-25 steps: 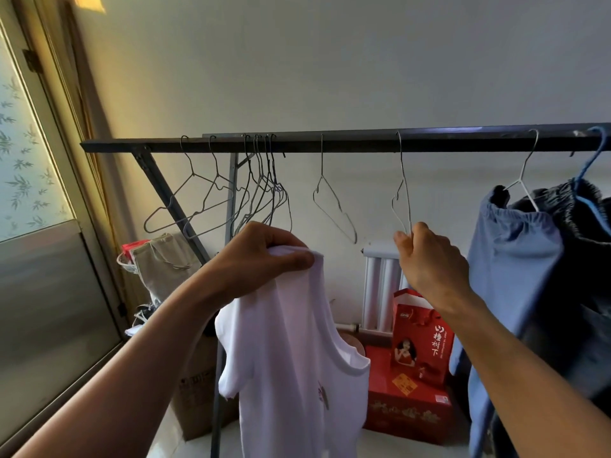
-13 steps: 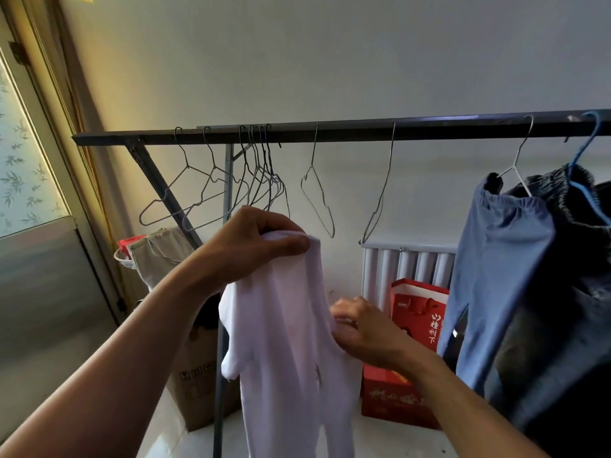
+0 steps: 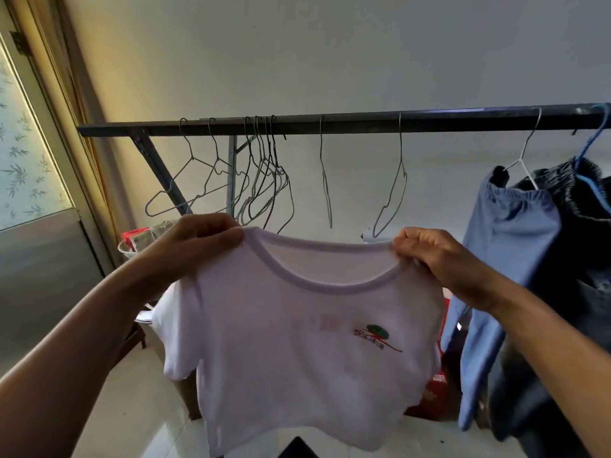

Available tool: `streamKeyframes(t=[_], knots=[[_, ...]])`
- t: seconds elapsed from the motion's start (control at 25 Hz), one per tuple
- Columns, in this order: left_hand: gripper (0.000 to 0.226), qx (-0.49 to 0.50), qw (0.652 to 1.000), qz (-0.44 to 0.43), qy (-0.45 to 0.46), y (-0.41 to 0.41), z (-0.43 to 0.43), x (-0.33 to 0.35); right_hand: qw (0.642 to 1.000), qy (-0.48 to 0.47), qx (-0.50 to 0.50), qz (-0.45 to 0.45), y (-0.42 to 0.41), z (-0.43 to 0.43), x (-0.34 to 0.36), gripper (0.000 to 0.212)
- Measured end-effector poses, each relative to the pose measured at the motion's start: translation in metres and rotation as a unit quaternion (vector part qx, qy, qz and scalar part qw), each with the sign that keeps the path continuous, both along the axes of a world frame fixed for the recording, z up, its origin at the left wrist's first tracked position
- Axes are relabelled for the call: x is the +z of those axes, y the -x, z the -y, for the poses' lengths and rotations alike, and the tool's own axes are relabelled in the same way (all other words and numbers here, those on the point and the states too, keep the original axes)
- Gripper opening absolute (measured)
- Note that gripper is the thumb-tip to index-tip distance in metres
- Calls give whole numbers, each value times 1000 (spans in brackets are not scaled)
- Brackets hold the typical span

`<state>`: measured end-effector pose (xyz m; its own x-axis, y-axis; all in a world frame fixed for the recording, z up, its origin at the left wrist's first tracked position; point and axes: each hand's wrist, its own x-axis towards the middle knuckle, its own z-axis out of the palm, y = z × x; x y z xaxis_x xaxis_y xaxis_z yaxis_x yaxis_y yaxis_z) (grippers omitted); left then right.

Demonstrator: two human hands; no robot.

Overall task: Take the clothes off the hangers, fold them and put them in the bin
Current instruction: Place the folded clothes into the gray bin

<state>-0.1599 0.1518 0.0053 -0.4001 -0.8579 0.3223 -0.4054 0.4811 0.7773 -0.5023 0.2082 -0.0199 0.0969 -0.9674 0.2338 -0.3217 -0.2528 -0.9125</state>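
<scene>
The white T-shirt (image 3: 297,342) hangs spread between the left hand (image 3: 201,239) and right hand (image 3: 436,256), the fingers of each clamped on a shoulder beside the collar. If either pinch slackens during folding, that side likely drops. The bare wire hanger (image 3: 393,193) just above the right fingers could snag it.

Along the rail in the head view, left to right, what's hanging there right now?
Two spread empty wire hangers → tight bunch of empty hangers → lone empty hanger → second lone empty hanger → light blue garment on a white hanger → dark garment on a blue hanger.
</scene>
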Motion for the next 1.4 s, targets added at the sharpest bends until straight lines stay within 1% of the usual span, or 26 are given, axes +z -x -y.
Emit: streamKeyframes(t=[0.04,0.12,0.2,0.24,0.28,0.36,0.4,0.44,0.48,0.56,0.64,0.72,0.84,0.92,1.0,1.12,1.2,1.4], knots=[[30,-8,1000,-22,-9,-3,0,0,999,-23,35,-10,4,-5,7,28],[31,-12,999,-42,-27,-6,-1,0,993,-53,93,-52,12,-13,21,19],[29,-10,999,-29,-25,-6,-4,3,991,-35,89,-90,18,-17,28,11],[34,-12,999,-24,-19,-7,-5,4,994,-18,73,-78,19,-18,30,11],[42,-19,999,-30,-18,-8,-5,5,997,-11,64,-37,19,-20,30,12],[57,-33,995,-69,-58,-11,-5,4,995,-25,66,71,17,-20,24,14],[56,-28,995,-57,-71,-10,-5,2,994,-33,51,89,14,-19,19,14],[48,-2,998,-23,-63,-7,-5,-2,996,-38,15,83,11,-17,13,16],[38,40,998,-10,-52,-1,-4,-7,996,-38,-24,75,8,-13,8,17],[26,117,989,-68,-59,14,-4,-16,994,-30,-87,63,-1,-7,1,18],[25,156,979,-104,-74,26,-6,-24,990,-6,-138,22,-12,-4,-3,22],[32,163,974,-133,-89,37,-9,-34,978,40,-203,-5,-24,-4,-8,24],[32,157,968,-176,-89,62,-21,-49,957,93,-276,-11,-48,-8,-17,27],[30,139,968,-194,-79,83,-32,-56,956,110,-271,1,-66,-12,-25,29],[29,122,967,-209,-77,100,-41,-61,962,118,-245,6,-82,-15,-33,29],[24,104,967,-220,-80,116,-48,-67,971,124,-206,-10,-96,-16,-41,23],[21,85,963,-234,-100,120,-51,-69,972,130,-197,-20,-98,-16,-43,20],[17,37,948,-276,-156,129,-64,-63,973,137,-182,-35,-98,-13,-42,19]])
